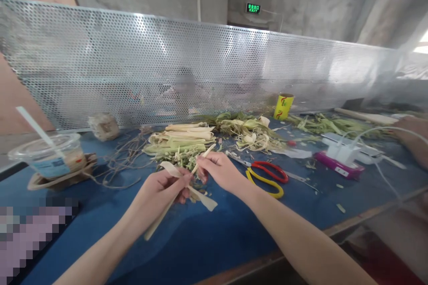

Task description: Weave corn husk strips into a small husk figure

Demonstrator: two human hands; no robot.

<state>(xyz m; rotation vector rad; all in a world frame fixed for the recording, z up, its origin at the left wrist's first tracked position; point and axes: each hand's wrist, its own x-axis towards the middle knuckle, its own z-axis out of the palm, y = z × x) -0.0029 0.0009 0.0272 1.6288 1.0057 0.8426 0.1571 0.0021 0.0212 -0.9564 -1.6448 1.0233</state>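
Note:
Over the blue table, my left hand is closed on a pale husk strip and a long stalk that slants down to the left. The strip crosses the stalk, and its other end sticks up above my left fingers. My right hand pinches the upper part of the stalk just right of my left hand. Both hands are nearly touching. Behind them lie a stack of cut stalks and a bunch of small green buds.
Red- and yellow-handled scissors lie right of my hands. Further right are a purple power strip and another person's hand. Twine and a lidded cup stand left. A perforated metal screen runs behind.

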